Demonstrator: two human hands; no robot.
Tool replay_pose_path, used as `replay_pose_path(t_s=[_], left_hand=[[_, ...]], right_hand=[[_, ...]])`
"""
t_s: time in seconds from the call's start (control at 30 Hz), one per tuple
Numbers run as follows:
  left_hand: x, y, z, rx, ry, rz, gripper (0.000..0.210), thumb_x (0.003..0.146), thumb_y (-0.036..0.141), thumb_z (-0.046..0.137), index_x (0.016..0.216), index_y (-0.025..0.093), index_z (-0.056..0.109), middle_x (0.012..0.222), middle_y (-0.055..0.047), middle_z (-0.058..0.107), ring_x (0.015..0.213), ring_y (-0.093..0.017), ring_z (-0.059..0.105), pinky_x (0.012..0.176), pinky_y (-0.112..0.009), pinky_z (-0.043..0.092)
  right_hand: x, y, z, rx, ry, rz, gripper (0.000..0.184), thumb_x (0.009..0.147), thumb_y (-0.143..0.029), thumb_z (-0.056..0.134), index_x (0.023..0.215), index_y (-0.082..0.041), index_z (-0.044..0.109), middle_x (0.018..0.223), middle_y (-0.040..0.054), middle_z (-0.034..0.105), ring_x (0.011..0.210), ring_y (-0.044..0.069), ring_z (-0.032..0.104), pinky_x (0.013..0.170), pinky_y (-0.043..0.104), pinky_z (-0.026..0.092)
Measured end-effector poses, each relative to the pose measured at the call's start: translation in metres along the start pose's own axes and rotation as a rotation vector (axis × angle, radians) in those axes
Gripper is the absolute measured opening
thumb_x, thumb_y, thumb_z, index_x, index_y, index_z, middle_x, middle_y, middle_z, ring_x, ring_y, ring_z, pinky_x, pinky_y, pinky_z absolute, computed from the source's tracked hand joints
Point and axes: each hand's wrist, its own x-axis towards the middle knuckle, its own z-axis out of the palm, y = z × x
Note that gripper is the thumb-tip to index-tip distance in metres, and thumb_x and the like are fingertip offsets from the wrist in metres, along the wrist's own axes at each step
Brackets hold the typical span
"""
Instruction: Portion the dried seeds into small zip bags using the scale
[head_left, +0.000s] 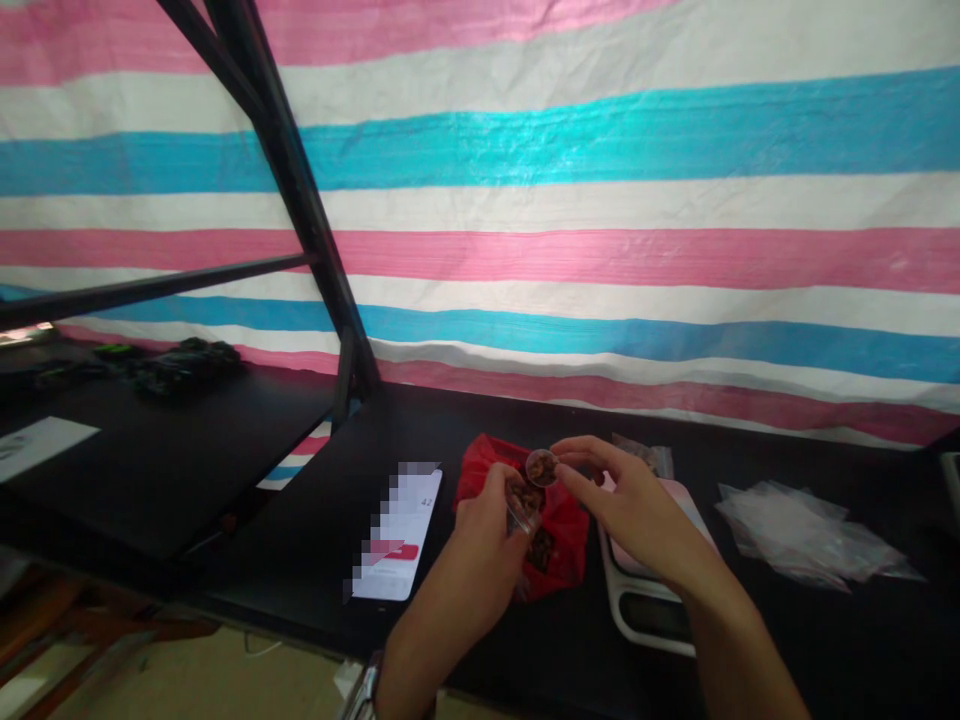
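My left hand [491,530] is closed on a small clear plastic bag [523,515] with brown pieces showing at its mouth. Between the fingertips of my right hand [611,490] is a small round cup [541,467] filled with brown bits, just above the bag. Beneath both hands lies an open red plastic bag [566,545] with more brown pieces inside. A white kitchen scale [626,600] with a pinkish top stands under my right wrist, partly covered by that hand and forearm.
Flat clear plastic bags [802,530] are piled on the black table [510,660] at the right. A filled clear bag [656,458] lies behind the scale. To the left rests a phone [401,540] with its screen lit. A black metal frame [300,210] rises before striped sheeting [600,210].
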Motion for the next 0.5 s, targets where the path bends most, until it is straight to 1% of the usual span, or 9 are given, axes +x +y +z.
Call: replay_pose_path(t_s=[0.03, 0.1, 0.23, 0.3, 0.37, 0.5], left_hand=[[0.002, -0.001, 0.003, -0.009, 0.012, 0.007, 0.021, 0.093, 0.029, 0.065, 0.113, 0.024, 0.061, 0.107, -0.010, 0.074, 0.104, -0.029, 0.070, 0.090, -0.040, 0.053], [0.005, -0.002, 0.005, -0.049, 0.026, 0.022, 0.021, 0.093, 0.028, 0.066, 0.113, 0.023, 0.061, 0.106, -0.009, 0.074, 0.103, -0.029, 0.070, 0.089, -0.039, 0.053], [0.008, 0.000, 0.006, -0.159, 0.024, 0.042, 0.020, 0.092, 0.022, 0.064, 0.111, 0.023, 0.057, 0.103, -0.007, 0.073, 0.096, -0.026, 0.070, 0.084, -0.036, 0.052], [0.009, 0.000, 0.008, -0.214, 0.024, 0.068, 0.022, 0.090, 0.019, 0.062, 0.110, 0.024, 0.055, 0.103, -0.005, 0.071, 0.093, -0.024, 0.069, 0.082, -0.034, 0.051], [0.011, -0.001, 0.010, -0.270, 0.023, 0.092, 0.024, 0.089, 0.017, 0.062, 0.111, 0.024, 0.054, 0.105, -0.004, 0.070, 0.094, -0.023, 0.067, 0.082, -0.033, 0.051], [0.011, 0.001, 0.013, -0.398, -0.003, 0.126, 0.033, 0.089, 0.018, 0.066, 0.118, 0.025, 0.052, 0.113, -0.004, 0.068, 0.100, -0.022, 0.066, 0.088, -0.032, 0.052]], right_hand=[[-0.003, -0.006, 0.000, -0.052, 0.021, -0.035, 0.022, 0.091, -0.033, 0.066, 0.107, -0.024, 0.077, 0.108, 0.0045, 0.080, 0.102, 0.024, 0.071, 0.092, 0.037, 0.051], [-0.009, -0.018, 0.001, -0.175, 0.049, -0.085, 0.021, 0.088, -0.027, 0.069, 0.106, -0.028, 0.079, 0.106, 0.0026, 0.079, 0.100, 0.024, 0.068, 0.092, 0.039, 0.049], [-0.019, -0.035, 0.005, -0.370, 0.086, -0.209, 0.034, 0.081, -0.014, 0.077, 0.109, -0.033, 0.080, 0.097, 0.0015, 0.077, 0.095, 0.025, 0.064, 0.089, 0.041, 0.048], [-0.021, -0.037, 0.006, -0.425, 0.097, -0.292, 0.038, 0.081, -0.011, 0.077, 0.112, -0.034, 0.079, 0.098, 0.0017, 0.078, 0.093, 0.025, 0.064, 0.087, 0.041, 0.047], [-0.022, -0.037, 0.007, -0.468, 0.115, -0.363, 0.038, 0.083, -0.011, 0.077, 0.113, -0.035, 0.078, 0.102, 0.0018, 0.079, 0.095, 0.026, 0.065, 0.087, 0.041, 0.047], [-0.023, -0.035, 0.006, -0.499, 0.150, -0.438, 0.036, 0.087, -0.011, 0.074, 0.114, -0.034, 0.076, 0.110, 0.0014, 0.080, 0.099, 0.026, 0.068, 0.090, 0.043, 0.048]])
